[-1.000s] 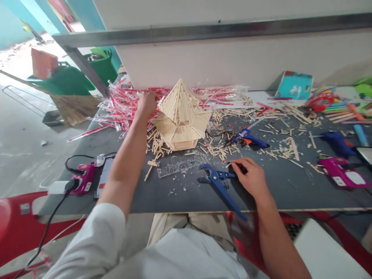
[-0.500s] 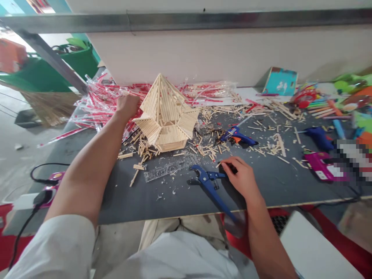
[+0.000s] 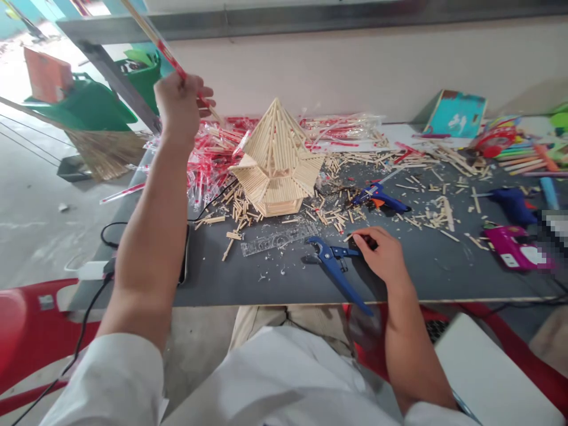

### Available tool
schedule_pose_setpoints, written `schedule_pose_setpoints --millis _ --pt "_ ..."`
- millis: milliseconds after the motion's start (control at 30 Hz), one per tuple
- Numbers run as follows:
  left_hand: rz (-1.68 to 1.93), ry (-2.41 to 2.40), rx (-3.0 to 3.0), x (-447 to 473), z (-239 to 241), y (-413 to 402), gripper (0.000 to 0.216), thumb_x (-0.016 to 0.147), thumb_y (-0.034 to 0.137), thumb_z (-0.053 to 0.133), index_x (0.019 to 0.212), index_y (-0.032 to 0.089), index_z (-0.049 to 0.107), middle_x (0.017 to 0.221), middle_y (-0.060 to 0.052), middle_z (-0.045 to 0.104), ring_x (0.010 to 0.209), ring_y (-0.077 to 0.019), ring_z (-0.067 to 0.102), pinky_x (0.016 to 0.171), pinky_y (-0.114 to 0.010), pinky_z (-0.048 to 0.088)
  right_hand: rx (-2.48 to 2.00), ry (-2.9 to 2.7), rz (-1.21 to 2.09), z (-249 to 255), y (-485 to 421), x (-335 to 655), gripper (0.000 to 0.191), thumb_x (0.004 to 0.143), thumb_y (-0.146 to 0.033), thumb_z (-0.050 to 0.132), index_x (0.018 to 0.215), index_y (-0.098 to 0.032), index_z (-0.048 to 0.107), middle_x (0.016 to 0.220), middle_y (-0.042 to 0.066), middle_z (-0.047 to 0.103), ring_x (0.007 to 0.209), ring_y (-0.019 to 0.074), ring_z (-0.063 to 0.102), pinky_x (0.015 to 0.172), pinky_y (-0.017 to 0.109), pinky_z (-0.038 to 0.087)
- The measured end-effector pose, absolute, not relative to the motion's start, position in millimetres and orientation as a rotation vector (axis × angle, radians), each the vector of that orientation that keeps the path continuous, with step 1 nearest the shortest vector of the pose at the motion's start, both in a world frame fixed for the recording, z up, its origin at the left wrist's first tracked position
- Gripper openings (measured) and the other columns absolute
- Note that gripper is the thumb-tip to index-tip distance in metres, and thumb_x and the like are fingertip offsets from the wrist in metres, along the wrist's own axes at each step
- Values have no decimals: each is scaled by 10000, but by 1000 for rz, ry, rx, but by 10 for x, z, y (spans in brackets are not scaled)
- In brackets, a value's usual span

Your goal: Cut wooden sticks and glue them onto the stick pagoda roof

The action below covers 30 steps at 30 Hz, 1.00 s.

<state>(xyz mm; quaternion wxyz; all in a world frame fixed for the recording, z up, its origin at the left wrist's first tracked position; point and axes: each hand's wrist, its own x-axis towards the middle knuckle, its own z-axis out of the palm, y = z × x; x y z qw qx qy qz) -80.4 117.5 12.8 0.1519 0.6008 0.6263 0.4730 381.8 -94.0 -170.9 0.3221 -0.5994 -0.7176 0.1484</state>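
Raised above the wrapper pile, my left hand (image 3: 180, 103) grips a long wooden chopstick packet (image 3: 167, 54), a light stick in clear and red wrapping that slants up to the left. My right hand (image 3: 380, 253) rests on the table, thumb and finger pinching a short wooden stick (image 3: 349, 237). Beside those fingers lies a blue ratchet cutter (image 3: 338, 273), its handle end past the table edge. Between my hands stands a model pavilion (image 3: 278, 155) built of thin sticks, with a pointed roof. A clear plastic ruler (image 3: 277, 241) lies in front of it.
Red and clear wrapped packets (image 3: 202, 171) heap behind and left of the model. Cut stick pieces (image 3: 331, 216) scatter around it. Glue guns, one a blue glue gun (image 3: 382, 197), lie right. A magenta power strip (image 3: 512, 247) and cables sit at the right edge.
My left hand has risen from the wrapper pile with a wrapped chopstick packet in it. The view has shifted left; my right hand still pinches the short stick.
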Motion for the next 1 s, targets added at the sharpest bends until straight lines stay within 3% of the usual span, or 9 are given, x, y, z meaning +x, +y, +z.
schedule_pose_setpoints --millis 100,167,200,267,333,433,633,833,1000 --pt "1622 1571 1742 -624 340 532 359 1072 370 424 1272 88 519 1104 -53 728 844 -78 718 713 -248 562 -1553 -1895 388 -1726 -935 3823 197 987 -365 624 992 -216 753 963 43 722 774 182 662 744 328 530" --pt "1744 1511 1745 -479 383 4 404 1022 339 524 1353 128 427 1114 -46 741 837 -137 755 714 -304 603 -1525 -1897 355 -1728 -936 3818 196 989 -360 620 994 -214 750 961 49 732 803 195 680 757 333 536" --pt "1781 1564 1718 -401 366 -261 341 1030 352 502 1316 173 458 1141 -32 738 899 -149 764 772 -323 615 -1510 -1894 328 -1719 -943 3812 194 989 -354 618 993 -211 749 959 53 736 811 201 686 760 337 539" --pt "1735 1591 1663 -244 246 -748 205 1028 366 496 1168 237 572 1147 -16 740 983 -179 768 872 -372 617 -1488 -1888 260 -1670 -982 3787 189 992 -333 609 999 -205 748 966 63 739 830 211 693 787 349 551" --pt "1678 1511 1575 -92 27 -1140 97 987 344 586 1019 273 644 1044 1 762 961 -197 770 865 -388 627 -1465 -1880 183 -1559 -1071 3737 184 996 -302 596 1013 -202 749 992 76 738 879 223 697 848 370 560" --pt "1413 1480 1582 124 -413 -1521 129 950 401 667 883 300 710 945 11 793 904 -196 759 885 -384 626 -1405 -1838 136 -1290 -1319 3578 159 992 -253 601 1048 -216 746 1037 76 739 932 227 696 900 381 556" --pt "1114 1302 1628 442 -1142 -1801 201 978 274 627 921 194 804 911 -32 818 789 -151 744 753 -240 560 -1151 -1814 419 -887 -1918 2937 166 966 -169 655 1087 -249 736 1027 38 729 944 186 691 873 328 542" --pt "1173 1224 1864 538 -1381 -1852 212 946 152 582 944 156 794 847 -56 808 733 -155 745 715 -216 552 -962 -1730 680 -845 -1915 2356 332 979 -206 684 1305 -251 647 956 17 707 810 134 670 759 263 561" --pt "1143 1243 1910 547 -1467 -1788 230 941 138 571 956 143 801 765 -42 781 651 -138 707 666 -198 520 -894 -1740 430 -824 -1686 2204 47 992 -182 663 987 -225 682 902 30 724 838 151 670 787 276 531"
